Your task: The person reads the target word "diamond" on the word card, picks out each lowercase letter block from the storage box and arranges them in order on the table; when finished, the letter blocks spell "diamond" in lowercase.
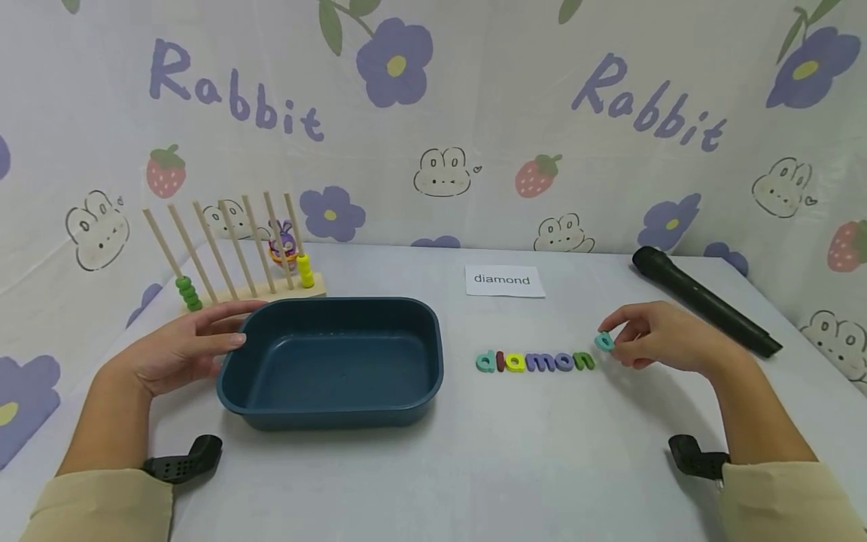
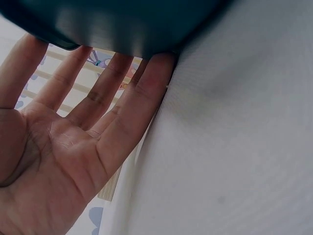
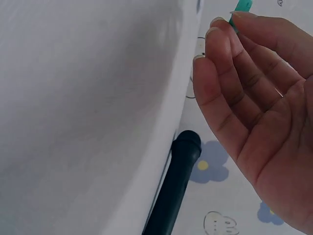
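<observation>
In the head view my right hand [image 1: 667, 340] pinches a teal letter d [image 1: 605, 342] between thumb and fingertips, just above the table. To its left lies a row of small coloured letters [image 1: 539, 361] that reads "diamon". The right wrist view shows only an edge of the teal letter [image 3: 242, 7], with the other fingers loosely bent beside it. My left hand [image 1: 186, 348] rests against the left side of a dark blue rectangular bin [image 1: 332, 418]. Its fingers are fairly straight, and their tips touch the bin's wall [image 2: 112, 29] in the left wrist view.
A white card [image 1: 504, 281] printed "diamond" lies behind the letters. A black microphone-shaped object [image 1: 704, 301] lies at the right. Behind the bin stands a wooden peg rack [image 1: 314, 288] with green and yellow beads, and a small purple toy [image 1: 284, 242] is behind it.
</observation>
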### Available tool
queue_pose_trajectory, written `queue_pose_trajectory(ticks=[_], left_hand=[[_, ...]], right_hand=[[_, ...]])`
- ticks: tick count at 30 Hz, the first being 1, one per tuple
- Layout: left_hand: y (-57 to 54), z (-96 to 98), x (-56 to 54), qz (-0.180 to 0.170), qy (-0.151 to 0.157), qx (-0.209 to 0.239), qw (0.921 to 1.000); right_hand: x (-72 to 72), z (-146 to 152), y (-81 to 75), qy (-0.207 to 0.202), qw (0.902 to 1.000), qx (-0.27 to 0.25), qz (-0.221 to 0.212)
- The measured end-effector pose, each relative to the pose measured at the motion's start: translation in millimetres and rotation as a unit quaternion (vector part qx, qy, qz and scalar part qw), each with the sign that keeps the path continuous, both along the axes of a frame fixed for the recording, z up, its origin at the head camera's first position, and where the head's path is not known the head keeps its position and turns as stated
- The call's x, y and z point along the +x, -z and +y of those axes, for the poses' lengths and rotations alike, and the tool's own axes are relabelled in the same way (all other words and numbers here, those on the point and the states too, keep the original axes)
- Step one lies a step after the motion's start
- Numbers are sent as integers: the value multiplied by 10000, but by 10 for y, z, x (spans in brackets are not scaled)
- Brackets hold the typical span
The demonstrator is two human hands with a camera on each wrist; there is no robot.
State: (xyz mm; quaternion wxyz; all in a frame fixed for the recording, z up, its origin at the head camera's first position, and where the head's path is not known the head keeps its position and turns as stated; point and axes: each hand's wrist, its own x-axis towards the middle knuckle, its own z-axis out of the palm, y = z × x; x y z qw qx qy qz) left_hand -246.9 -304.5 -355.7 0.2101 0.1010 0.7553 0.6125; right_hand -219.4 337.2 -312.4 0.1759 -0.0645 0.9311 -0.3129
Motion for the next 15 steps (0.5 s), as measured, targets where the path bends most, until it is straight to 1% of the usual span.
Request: queue_pose_trajectory(ticks=[7,15], left_hand=[[-3,4,-2,10,5,-12,10000],[-9,0,9,-24,-34,3,10000]], right_hand=[[-19,8,75,-24,9991,394,-141],[-47,-48,135,18,9975,691,-162]])
